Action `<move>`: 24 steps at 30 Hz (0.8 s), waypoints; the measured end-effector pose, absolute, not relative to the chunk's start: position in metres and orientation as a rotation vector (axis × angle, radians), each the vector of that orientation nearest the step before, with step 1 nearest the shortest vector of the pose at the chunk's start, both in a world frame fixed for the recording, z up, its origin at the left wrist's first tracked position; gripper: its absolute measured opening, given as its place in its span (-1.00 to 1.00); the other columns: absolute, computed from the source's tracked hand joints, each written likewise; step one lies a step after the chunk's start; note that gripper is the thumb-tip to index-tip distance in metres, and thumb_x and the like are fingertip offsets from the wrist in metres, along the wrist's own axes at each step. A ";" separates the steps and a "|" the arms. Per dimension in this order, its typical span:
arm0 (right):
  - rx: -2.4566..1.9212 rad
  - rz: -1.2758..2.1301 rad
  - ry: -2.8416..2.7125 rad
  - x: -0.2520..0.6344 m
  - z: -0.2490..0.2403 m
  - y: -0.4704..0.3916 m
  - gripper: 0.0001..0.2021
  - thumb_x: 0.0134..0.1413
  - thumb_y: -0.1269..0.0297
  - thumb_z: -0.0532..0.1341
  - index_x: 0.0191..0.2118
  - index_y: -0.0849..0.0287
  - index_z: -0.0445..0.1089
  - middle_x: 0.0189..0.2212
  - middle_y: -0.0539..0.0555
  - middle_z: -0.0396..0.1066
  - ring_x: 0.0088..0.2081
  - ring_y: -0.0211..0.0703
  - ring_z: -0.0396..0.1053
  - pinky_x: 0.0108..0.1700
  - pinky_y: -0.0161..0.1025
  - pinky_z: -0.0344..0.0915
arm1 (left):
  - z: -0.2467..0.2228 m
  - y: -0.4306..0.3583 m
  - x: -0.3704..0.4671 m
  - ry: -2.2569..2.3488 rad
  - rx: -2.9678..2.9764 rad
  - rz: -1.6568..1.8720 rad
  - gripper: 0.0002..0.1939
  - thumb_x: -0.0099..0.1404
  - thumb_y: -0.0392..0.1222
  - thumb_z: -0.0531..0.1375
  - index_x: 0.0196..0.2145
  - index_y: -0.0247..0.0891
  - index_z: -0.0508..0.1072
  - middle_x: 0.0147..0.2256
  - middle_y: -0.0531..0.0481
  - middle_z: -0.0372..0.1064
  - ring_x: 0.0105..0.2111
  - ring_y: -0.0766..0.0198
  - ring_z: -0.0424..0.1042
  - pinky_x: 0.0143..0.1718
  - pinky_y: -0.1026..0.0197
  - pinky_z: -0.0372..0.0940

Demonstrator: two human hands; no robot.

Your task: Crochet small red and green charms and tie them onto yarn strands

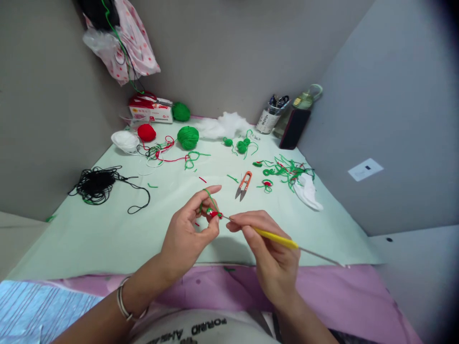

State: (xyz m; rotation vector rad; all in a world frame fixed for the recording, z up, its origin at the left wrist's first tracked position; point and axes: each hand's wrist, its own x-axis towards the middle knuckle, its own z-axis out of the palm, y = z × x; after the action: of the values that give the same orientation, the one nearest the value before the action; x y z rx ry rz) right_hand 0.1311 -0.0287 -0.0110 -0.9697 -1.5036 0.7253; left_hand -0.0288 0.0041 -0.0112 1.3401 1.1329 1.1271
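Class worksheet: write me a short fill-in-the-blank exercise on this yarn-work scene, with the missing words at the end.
The right hand holds a crochet hook whose handle is ____.
The left hand holds a small crocheted piece, from which a strand in the colour ____ runs up to the fingers.
The loose tangle of yarn at the table's left side is ____.
The thread snips have handles coloured ____.

Missing words: yellow; green; black; orange.

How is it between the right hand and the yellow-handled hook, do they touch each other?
Touching. The head view shows it: the thumb and fingers of the right hand are closed on the yellow-handled hook, without a gap.
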 end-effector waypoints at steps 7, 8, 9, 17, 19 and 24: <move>-0.909 1.014 -1.231 0.134 -0.011 -0.023 -0.81 0.26 0.40 0.17 -0.19 0.08 0.55 -0.26 0.06 0.48 -0.32 -0.20 0.51 -0.25 -0.19 0.46 | -0.013 0.007 -0.031 1.041 1.255 1.071 -0.52 0.24 -0.28 0.21 0.12 -0.12 0.37 -0.28 0.03 0.26 -0.30 0.32 0.28 -0.24 0.25 0.19; -0.906 1.018 -1.225 0.134 -0.011 -0.023 -0.81 0.26 0.39 0.17 -0.19 0.09 0.55 -0.26 0.06 0.48 -0.32 -0.20 0.51 -0.25 -0.19 0.46 | -0.013 0.007 -0.032 1.013 1.230 1.060 -0.53 0.25 -0.26 0.22 0.12 -0.13 0.37 -0.28 0.02 0.26 -0.30 0.32 0.28 -0.23 0.26 0.20; -0.906 1.014 -1.223 0.134 -0.012 -0.023 -0.81 0.26 0.40 0.17 -0.19 0.09 0.55 -0.26 0.06 0.48 -0.32 -0.19 0.51 -0.25 -0.19 0.46 | -0.012 0.007 -0.033 0.986 1.204 1.051 -0.53 0.25 -0.25 0.22 0.13 -0.14 0.37 -0.28 0.02 0.26 -0.30 0.32 0.28 -0.23 0.26 0.21; -0.903 1.031 -1.181 0.134 -0.009 -0.024 -0.82 0.25 0.39 0.18 -0.20 0.10 0.56 -0.29 0.06 0.49 -0.33 -0.20 0.51 -0.25 -0.21 0.45 | -0.012 0.007 -0.035 0.882 1.113 1.041 -0.51 0.26 -0.16 0.27 0.14 -0.07 0.37 -0.25 0.04 0.27 -0.28 0.34 0.29 -0.17 0.28 0.24; -0.881 1.121 -1.117 0.134 -0.009 -0.022 -0.82 0.25 0.38 0.18 -0.23 0.10 0.56 -0.30 0.05 0.49 -0.35 -0.22 0.51 -0.27 -0.23 0.45 | -0.013 0.007 -0.034 0.879 1.120 1.047 -0.53 0.26 -0.17 0.27 0.13 -0.07 0.39 -0.27 0.05 0.28 -0.29 0.35 0.29 -0.18 0.29 0.23; -0.829 1.201 -1.072 0.132 -0.015 -0.017 -0.83 0.25 0.35 0.18 -0.23 0.09 0.55 -0.34 0.04 0.51 -0.40 -0.26 0.45 -0.31 -0.25 0.40 | -0.016 0.004 -0.030 0.872 1.153 1.030 -0.60 0.26 -0.17 0.28 0.06 -0.07 0.45 -0.29 0.04 0.34 -0.25 0.32 0.32 -0.11 0.26 0.22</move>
State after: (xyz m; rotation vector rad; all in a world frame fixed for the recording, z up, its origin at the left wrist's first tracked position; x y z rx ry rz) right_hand 0.1321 -0.0168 -0.0146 -0.8288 -1.0717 1.2012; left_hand -0.0296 0.0039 -0.0164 1.1535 0.8719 1.0297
